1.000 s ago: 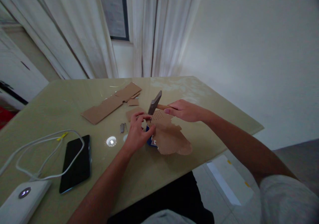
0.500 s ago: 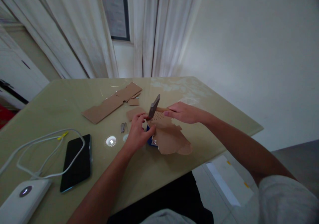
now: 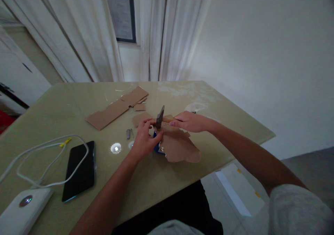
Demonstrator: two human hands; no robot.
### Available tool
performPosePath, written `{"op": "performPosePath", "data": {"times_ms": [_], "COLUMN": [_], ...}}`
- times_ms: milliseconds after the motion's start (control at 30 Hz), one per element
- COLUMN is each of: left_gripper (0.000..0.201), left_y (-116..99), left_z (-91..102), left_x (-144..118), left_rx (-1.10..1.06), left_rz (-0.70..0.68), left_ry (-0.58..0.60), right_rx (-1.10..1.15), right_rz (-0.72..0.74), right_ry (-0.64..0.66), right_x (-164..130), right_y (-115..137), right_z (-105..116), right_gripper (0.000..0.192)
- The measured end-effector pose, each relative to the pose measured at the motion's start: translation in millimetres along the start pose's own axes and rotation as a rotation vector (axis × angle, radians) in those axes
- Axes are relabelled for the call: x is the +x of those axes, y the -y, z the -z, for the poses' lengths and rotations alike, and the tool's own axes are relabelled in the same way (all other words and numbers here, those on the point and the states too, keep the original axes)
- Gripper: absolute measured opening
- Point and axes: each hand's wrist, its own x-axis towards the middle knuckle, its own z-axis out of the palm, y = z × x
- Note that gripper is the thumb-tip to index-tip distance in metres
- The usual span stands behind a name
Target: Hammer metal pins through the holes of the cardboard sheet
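My right hand (image 3: 189,121) is closed round the wooden handle of a hammer (image 3: 160,117). Its metal head is down at the left edge of a torn piece of cardboard (image 3: 180,146) that has rows of small holes. My left hand (image 3: 146,137) grips that same edge, thumb on top and fingers curled around the far side, close by the hammer head. What lies right under the head is hidden. Beneath the cardboard a blue object (image 3: 157,148) shows in part. Several loose nails (image 3: 128,134) lie on the table left of my left hand.
A long cardboard strip (image 3: 112,113) and smaller scraps lie at the back. On the left are a black phone (image 3: 79,172), a white power bank (image 3: 26,210) and a looped white cable (image 3: 49,185). The glass table's (image 3: 229,123) right edge slants toward the wall.
The hammer head has come down onto the cardboard's edge, and my right hand has dropped slightly with it. My left hand and the cardboard have stayed in place.
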Motion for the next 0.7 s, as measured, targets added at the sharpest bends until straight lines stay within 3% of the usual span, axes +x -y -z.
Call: {"op": "performPosePath", "data": {"times_ms": [267, 500, 700], "left_gripper": [0.040, 0.039, 0.038], "left_y": [1.1, 0.3, -4.7], "left_z": [-0.7, 0.4, 1.9], "left_x": [-0.4, -1.0, -1.4], "left_rx": [-0.005, -0.011, -0.037], "left_rz": [0.004, -0.007, 0.037], "left_ry": [-0.009, -0.004, 0.016], "right_rx": [0.026, 0.008, 0.120], "right_rz": [0.013, -0.022, -0.005], "right_ry": [-0.030, 0.046, -0.191], "right_x": [-2.8, -0.5, -9.3], "right_y": [2.2, 3.5, -10.8], "right_z": [3.7, -1.8, 5.9], "right_gripper": [0.055, 0.053, 0.066]}}
